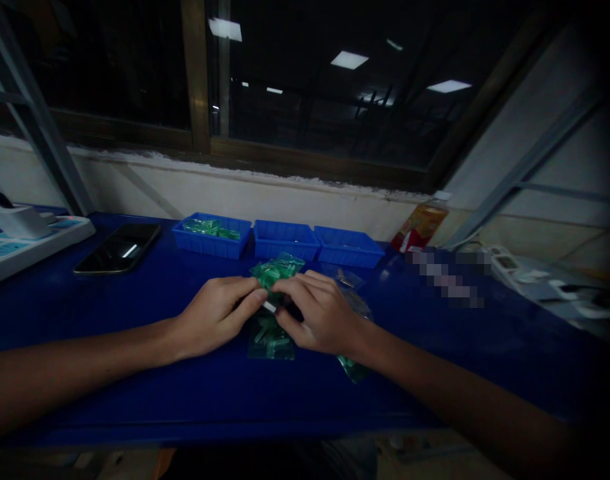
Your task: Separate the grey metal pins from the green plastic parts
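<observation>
A small clear plastic bag of green pieces (279, 267) is between my hands over the blue table (195, 393). My left hand (217, 313) pinches its near left side with thumb and fingers. On the other side my right hand (317, 310) is closed on it, fingers curled, thumb below. A small white strip (269, 307) shows between the fingertips; whether it belongs to the bag I cannot tell. Just below lies a second bag of green pieces (271, 341), partly under my hands. More clear bags (357, 303) lie behind my right hand, partly hidden by it.
Three blue bins line the wall: the left bin (212, 248) holds green bags, beside the middle bin (285, 250) and right bin (349, 257). A phone (117, 250) and a power strip (39, 243) lie left. An orange-and-red packet (419, 227) stands back right.
</observation>
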`<state>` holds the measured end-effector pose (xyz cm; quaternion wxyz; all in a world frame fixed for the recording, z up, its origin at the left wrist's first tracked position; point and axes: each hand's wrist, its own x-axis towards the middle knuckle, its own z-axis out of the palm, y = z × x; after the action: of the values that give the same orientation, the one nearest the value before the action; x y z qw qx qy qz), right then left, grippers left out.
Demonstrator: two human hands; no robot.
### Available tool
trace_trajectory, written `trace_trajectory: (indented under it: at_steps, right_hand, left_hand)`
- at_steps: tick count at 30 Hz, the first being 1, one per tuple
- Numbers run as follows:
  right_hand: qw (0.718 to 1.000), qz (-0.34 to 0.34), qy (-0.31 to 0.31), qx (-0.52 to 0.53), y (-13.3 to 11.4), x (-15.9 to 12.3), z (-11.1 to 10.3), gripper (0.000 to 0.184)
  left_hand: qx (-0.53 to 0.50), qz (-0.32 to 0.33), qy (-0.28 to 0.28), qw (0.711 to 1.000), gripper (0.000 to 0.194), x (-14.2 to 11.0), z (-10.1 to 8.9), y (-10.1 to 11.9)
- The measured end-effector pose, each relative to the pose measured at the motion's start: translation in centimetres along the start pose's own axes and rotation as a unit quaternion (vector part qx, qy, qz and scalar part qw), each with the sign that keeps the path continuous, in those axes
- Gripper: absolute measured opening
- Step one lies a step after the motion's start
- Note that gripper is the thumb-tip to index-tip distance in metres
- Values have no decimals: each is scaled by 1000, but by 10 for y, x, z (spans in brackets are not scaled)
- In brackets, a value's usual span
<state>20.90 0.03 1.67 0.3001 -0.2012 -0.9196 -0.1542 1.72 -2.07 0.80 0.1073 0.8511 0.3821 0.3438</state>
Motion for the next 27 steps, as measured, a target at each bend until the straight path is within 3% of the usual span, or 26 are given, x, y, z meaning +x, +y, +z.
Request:
trace_trajectory:
  at_steps: [7,12,16,22,27]
  right_hand:
    - [996,-53,-6,-66,-3,2,-1,20]
    - [997,-27,-14,-75,-4,3,0,27]
    - [998,-1,-21,-61,-3,3,0,28]
    - [997,16,-54,-48,-1,2,0,29]
    - [997,28,-72,-31,-1,3,-2,24]
  left_hand:
    - [-8,-9,-18,1000,38,2,0,-1]
    - [-36,-16,-51,998,40,1,-1,0]
    - [-51,-13,-12,999,18,-3,1,0]
    - [-34,13,24,999,11,-6,5,-3]
    - [-31,7,19,999,10,-4,5,-4]
